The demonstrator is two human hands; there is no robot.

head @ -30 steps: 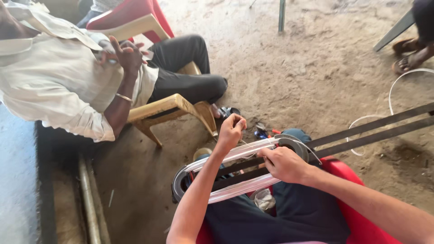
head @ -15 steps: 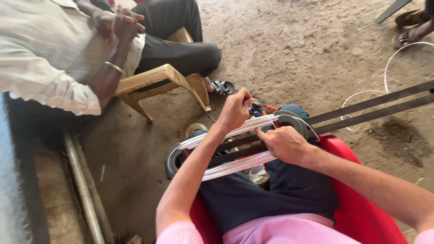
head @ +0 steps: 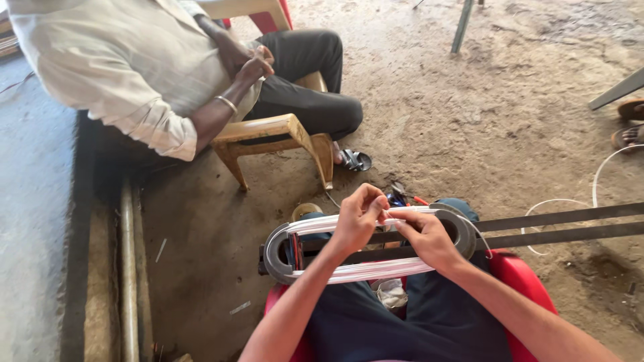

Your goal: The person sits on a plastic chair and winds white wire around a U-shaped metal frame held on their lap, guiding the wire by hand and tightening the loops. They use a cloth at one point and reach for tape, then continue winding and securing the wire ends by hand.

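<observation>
A long oval winding frame [head: 276, 253] rests across my lap, with a band of white wire [head: 362, 271] wound around it lengthwise. My left hand [head: 357, 221] pinches the upper strands of white wire near the middle of the frame. My right hand [head: 428, 236] meets it from the right, fingertips also closed on those upper strands. The two hands touch at their fingertips. Two dark flat metal bars [head: 570, 225] run from the frame out to the right.
A person in a pale shirt and dark trousers sits on a tan plastic chair [head: 268, 134] at the upper left, hands clasped. I sit on a red chair [head: 520, 281]. Loose white wire [head: 590, 194] loops on the dirt floor at right. A pipe [head: 127, 268] lies along the left.
My left hand came down from the frame's far edge to its upper strands. My right hand shifted left to meet it. The view tilted, showing more of the seated person.
</observation>
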